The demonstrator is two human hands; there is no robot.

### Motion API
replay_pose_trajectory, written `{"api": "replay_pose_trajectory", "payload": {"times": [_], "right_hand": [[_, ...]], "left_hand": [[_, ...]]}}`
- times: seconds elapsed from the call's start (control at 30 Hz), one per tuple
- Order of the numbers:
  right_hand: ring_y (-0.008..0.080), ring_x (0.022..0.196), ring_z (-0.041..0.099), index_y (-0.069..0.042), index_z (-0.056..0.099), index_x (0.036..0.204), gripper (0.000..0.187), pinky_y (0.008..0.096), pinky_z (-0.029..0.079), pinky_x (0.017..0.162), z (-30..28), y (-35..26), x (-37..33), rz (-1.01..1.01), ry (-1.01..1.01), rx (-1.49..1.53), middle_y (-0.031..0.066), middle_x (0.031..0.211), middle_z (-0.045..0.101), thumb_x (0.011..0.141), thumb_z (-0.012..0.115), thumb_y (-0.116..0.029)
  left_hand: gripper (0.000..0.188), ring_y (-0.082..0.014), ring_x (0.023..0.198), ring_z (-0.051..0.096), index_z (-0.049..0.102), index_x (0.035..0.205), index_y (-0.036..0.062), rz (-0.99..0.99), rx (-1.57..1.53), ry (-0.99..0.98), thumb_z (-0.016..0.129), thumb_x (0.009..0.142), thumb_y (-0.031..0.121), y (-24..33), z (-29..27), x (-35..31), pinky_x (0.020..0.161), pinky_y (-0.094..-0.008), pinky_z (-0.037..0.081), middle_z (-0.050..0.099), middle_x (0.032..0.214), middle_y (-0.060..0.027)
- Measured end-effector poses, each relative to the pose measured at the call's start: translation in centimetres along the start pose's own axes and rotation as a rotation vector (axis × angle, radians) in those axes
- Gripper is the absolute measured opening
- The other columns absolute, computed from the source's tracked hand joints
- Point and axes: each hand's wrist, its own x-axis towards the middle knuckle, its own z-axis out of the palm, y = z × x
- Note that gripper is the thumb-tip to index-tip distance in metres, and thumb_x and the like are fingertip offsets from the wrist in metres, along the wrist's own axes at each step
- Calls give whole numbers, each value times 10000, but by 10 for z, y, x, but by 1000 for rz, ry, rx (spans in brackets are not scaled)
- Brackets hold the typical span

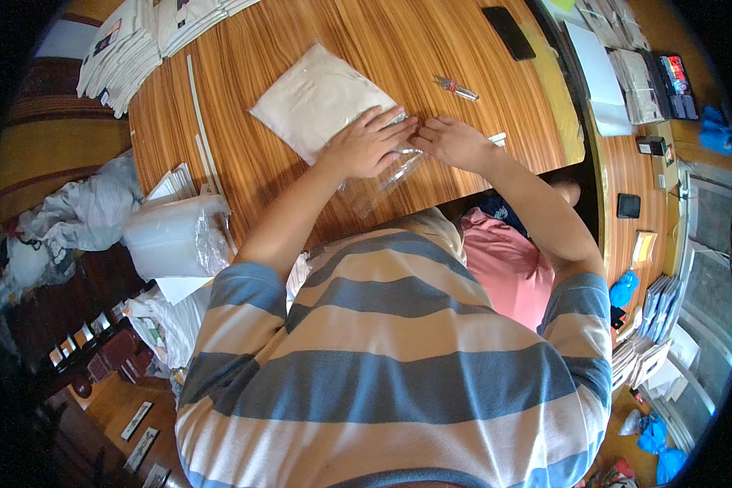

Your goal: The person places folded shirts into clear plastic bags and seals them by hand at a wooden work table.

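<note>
A folded off-white cloth item in a clear plastic bag (313, 102) lies flat and slanted on the wood-grain table (244, 61). My left hand (366, 145) rests on its near right part, fingers stretched out and apart. Just to the right, my right hand (454, 143) has its fingers curled in a pinch at the bag's loose edge, close to the left fingertips. The clear flap (389, 185) hangs out loosely below both hands, toward the near edge of the table.
Thread snips (457, 88) and a black phone (508, 32) lie beyond my right hand. Stacked packed garments (120, 57) stand far left, and a pile of clear bags (175, 240) near left. Pink cloth (504, 256) shows below the table edge. A side table (618, 175) runs along the right.
</note>
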Motion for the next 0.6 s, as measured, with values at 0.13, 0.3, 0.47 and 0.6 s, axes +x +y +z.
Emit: {"api": "replay_pose_trajectory", "payload": {"times": [0.13,0.3,0.47,0.6], "right_hand": [[240,1139,644,-52,699,1171,302,373,533,999,1,5,3,12,-1,64,67,1155,684,914,608,-180],[264,1113,664,-46,721,1079,236,379,550,997,-2,2,-10,-79,-6,11,96,1134,686,905,620,-169],[285,1076,666,-36,706,1011,208,389,554,959,-1,2,-26,-148,154,12,104,1085,670,875,627,-172],[287,1069,665,-32,701,998,210,389,550,939,2,-16,-35,-148,122,18,104,1055,668,864,624,-175]], "left_hand": [[602,-275,1590,295,536,1544,130,11,2,-23,596,1012,405,0,-1,0,1290,-533,224,459,1661,-7],[596,-259,1580,321,537,1553,175,21,42,0,587,1007,411,1,-1,1,1286,-515,234,453,1665,32],[601,-243,1587,307,526,1565,195,35,-8,-25,585,1006,407,-1,-2,2,1293,-495,228,431,1679,45],[604,-238,1596,287,507,1581,208,80,-48,14,577,1013,400,-4,7,-2,1305,-485,216,405,1693,52]]}}
